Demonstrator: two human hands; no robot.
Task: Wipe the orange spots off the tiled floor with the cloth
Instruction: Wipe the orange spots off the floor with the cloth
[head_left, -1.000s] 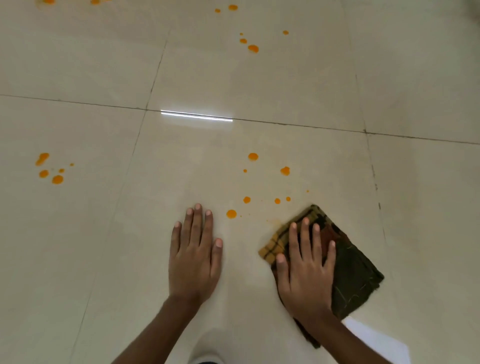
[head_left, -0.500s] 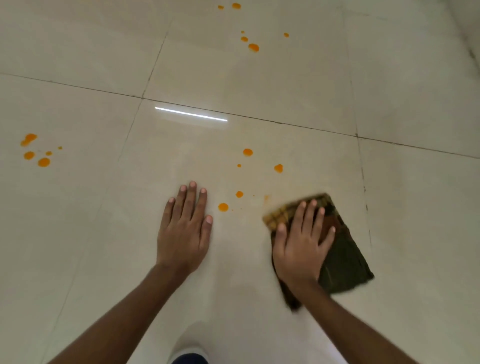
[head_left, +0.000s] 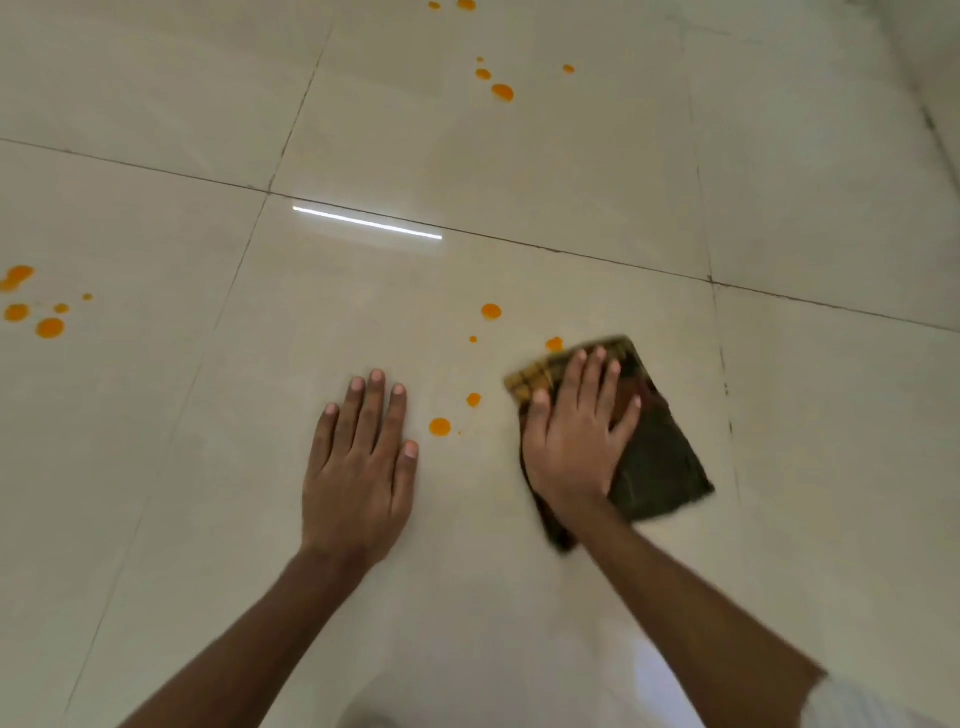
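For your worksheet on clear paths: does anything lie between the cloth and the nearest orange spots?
Nothing visible does. The cloth, under the right hand, has bare tile between it and the spots; the left hand rests beyond them.

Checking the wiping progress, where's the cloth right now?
In the head view, the cloth lies flat under the right hand, right of centre, its far edge touching an orange spot.
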